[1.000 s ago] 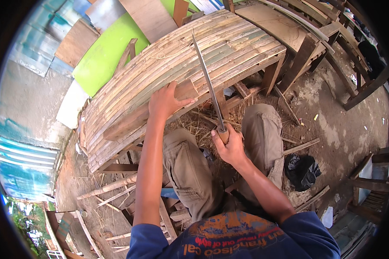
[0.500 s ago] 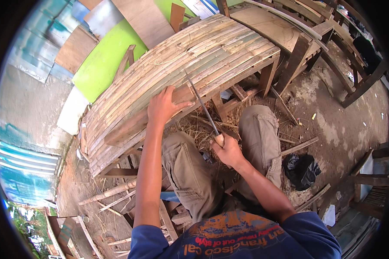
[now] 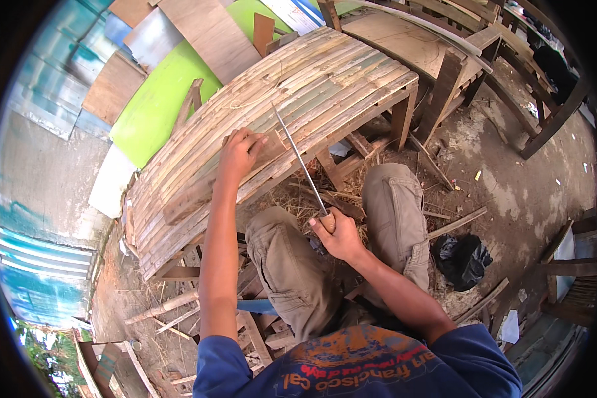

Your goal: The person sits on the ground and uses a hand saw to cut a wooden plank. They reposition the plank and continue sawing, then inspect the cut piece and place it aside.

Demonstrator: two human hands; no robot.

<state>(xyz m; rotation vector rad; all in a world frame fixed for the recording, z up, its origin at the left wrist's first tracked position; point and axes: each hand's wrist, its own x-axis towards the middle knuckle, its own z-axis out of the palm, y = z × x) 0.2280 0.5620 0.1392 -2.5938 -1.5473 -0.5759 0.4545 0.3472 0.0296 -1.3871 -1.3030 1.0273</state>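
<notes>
My right hand [image 3: 340,235] grips the wooden handle [image 3: 328,222] of a long, thin-bladed hand tool. Its narrow grey blade [image 3: 301,159] points away from me across the near edge of the slatted bench [image 3: 338,76]. The blade appears nearly edge-on, so I cannot tell whether it is a saw or a knife. On the bench lies a brown wooden board [image 3: 191,204], its right end close beside the blade. Over the board is my left hand [image 3: 241,156], fingers loosely bent and apart, holding nothing visible. Whether it touches the board is unclear.
My knees [image 3: 395,205] are beneath the bench's near side, among wood scraps and straw. A black plastic bag [image 3: 462,262] lies on the dirt floor at right. Green and brown panels [image 3: 156,109] lean behind the bench. Wooden furniture frames [image 3: 444,89] stand at far right.
My left hand has shifted slightly left, its fingers now more bent and its thumb no longer stretched along the board. The blade and my right hand have moved slightly left in view.
</notes>
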